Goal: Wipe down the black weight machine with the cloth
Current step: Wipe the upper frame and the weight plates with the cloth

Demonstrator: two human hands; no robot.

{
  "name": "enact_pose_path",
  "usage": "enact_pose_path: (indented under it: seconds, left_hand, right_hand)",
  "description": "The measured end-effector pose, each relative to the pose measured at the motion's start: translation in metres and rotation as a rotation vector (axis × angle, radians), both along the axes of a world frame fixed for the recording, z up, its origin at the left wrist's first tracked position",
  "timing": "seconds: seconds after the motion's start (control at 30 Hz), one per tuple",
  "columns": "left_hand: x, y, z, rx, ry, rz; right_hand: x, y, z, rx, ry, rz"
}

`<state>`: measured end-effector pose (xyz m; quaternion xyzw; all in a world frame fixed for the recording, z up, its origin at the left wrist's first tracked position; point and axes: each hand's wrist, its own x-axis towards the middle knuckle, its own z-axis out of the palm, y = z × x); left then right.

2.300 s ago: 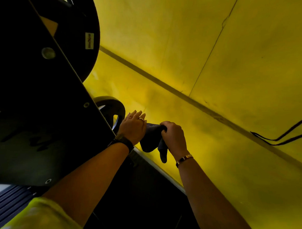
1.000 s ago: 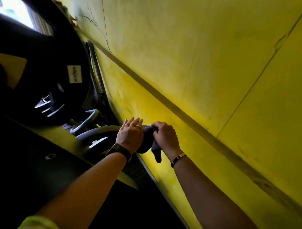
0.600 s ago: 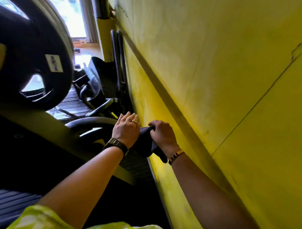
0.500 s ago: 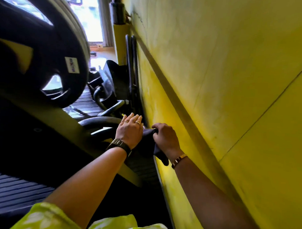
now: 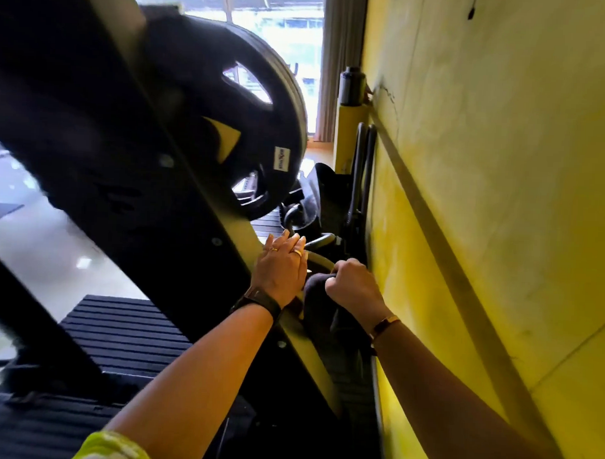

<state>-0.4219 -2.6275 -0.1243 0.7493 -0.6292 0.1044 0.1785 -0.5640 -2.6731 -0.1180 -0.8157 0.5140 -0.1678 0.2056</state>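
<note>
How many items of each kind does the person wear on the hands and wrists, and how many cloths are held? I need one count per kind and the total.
Rings on the left hand: 2
Watch on the left wrist: 1
Bracelet on the right wrist: 1
Cloth gripped by the right hand: 1
Total: 5

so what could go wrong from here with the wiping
The right hand grips the cloth in the narrow gap between the machine and the yellow wall, so knuckles may scrape. The left hand lies against its edge below a weight plate; if that part moves, fingers could get pinched.
</note>
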Motion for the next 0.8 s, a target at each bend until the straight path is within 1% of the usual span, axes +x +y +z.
enact_pose_path:
  seconds: [0.13,0.2,0.23,0.3,0.37,0.57,0.7,0.8]
  left_hand:
    - [0.023,0.038,0.034,-0.028,-0.081,0.06]
    - [0.031,0.06,0.05,-0.03,-0.09,0.097]
    - [0.035,0.071,0.056,-0.029,-0.101,0.115]
    - [0.041,0.09,0.068,-0.022,-0.124,0.125]
    - [0.046,0.103,0.079,-0.027,-0.128,0.138]
    - [0.056,0.126,0.113,-0.088,-0.199,0.179]
    - [0.069,0.13,0.149,-0.136,-0.278,0.203]
    - [0.086,0.127,0.182,-0.173,-0.361,0.24]
  right_hand:
    - [0.012,0.023,0.013,0.142,0.107,0.112]
    - [0.016,0.038,0.016,0.184,0.142,0.149]
    - [0.02,0.047,0.018,0.172,0.153,0.156]
    - [0.029,0.063,0.023,0.086,0.132,0.14]
    - [0.037,0.074,0.036,0.018,0.039,0.126]
    - [0.056,0.085,0.091,0.019,-0.237,0.141]
    - [0.073,0.081,0.129,0.109,-0.453,0.147]
    - [0.088,0.068,0.157,0.222,-0.606,0.173]
